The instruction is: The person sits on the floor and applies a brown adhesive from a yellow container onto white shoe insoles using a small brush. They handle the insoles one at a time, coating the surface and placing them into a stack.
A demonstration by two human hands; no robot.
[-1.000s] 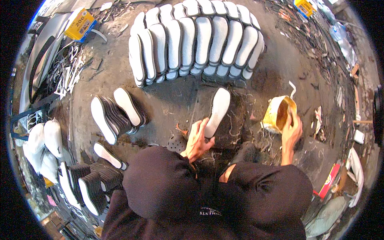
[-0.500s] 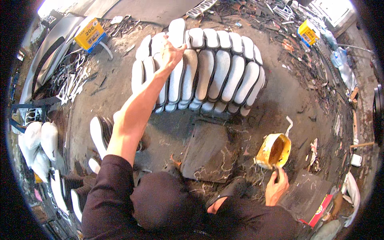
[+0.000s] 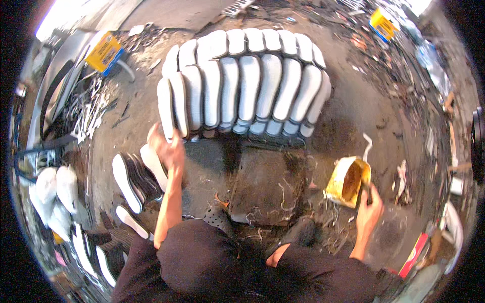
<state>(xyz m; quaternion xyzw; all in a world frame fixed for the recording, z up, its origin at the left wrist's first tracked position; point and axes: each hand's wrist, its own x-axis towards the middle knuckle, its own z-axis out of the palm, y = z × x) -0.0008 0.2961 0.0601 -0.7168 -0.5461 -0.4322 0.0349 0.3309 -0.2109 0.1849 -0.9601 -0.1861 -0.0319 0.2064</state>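
My left hand (image 3: 166,147) reaches out low, fingers apart, resting on a white shoe sole (image 3: 151,165) at the edge of a small pile of black-and-white soles (image 3: 132,181). Just above it stands a long arched row of white soles (image 3: 247,86), leaning side by side on the ground. My right hand (image 3: 369,214) is closed on a dark brush handle (image 3: 365,188) that dips into an open yellow can (image 3: 347,182) with brown glue inside. Between my hands lies a dark flat work slab (image 3: 268,184) with stringy scraps on it.
More white soles (image 3: 50,189) and black-edged soles (image 3: 101,252) lie at the left. A yellow box (image 3: 103,50) and tangled metal scraps (image 3: 86,111) sit at the far left, another yellow box (image 3: 381,22) and a plastic bottle (image 3: 429,55) at the far right. Litter covers the dirt floor.
My left arm has drawn back from the top of the white sole row down to the pile at the left. My right hand has moved up to the yellow can.
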